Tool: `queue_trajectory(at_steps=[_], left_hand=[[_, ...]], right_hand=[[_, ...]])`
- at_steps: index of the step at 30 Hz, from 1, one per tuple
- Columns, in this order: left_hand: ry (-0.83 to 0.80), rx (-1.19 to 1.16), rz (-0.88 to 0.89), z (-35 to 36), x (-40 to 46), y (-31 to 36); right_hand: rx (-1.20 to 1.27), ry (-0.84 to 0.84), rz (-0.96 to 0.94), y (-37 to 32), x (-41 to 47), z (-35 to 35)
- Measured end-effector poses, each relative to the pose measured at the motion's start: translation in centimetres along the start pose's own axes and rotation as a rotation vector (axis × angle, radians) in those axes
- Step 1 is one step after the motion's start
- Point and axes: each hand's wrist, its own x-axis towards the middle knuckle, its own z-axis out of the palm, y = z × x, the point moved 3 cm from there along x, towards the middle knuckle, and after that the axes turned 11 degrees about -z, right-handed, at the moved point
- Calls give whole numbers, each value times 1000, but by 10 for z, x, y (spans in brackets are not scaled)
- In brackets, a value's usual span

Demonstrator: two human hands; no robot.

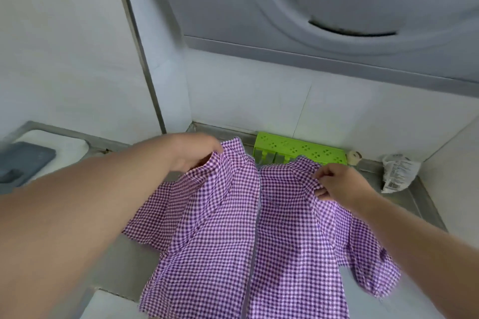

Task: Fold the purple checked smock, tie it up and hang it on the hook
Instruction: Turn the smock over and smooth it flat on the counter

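The purple checked smock [233,228] hangs spread out in front of me, its open slit running down the middle and a sleeve drooping on each side. My left hand [193,154] grips the top left shoulder of the smock. My right hand [337,184] pinches the top right shoulder between thumb and fingers. The cloth's lower part drapes over the steel counter [404,197]. No hook is in view.
A green perforated holder [298,149] stands against the tiled wall behind the smock. A crumpled white packet [398,172] lies at the right, with a small round object [353,157] beside the holder. A range hood [337,21] hangs overhead. A grey object [23,160] sits far left.
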Motion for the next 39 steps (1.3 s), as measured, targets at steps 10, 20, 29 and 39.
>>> queue_trajectory(at_steps=[10, 20, 29, 39], left_hand=[[-110, -100, 228, -13, -91, 10], [42, -59, 531, 0, -178, 29], [296, 286, 741, -43, -222, 18], [508, 427, 639, -123, -225, 8]], right_hand=[[225, 140, -180, -109, -60, 12], [93, 12, -422, -242, -127, 67], [341, 177, -297, -255, -132, 64], [894, -118, -334, -300, -163, 35]])
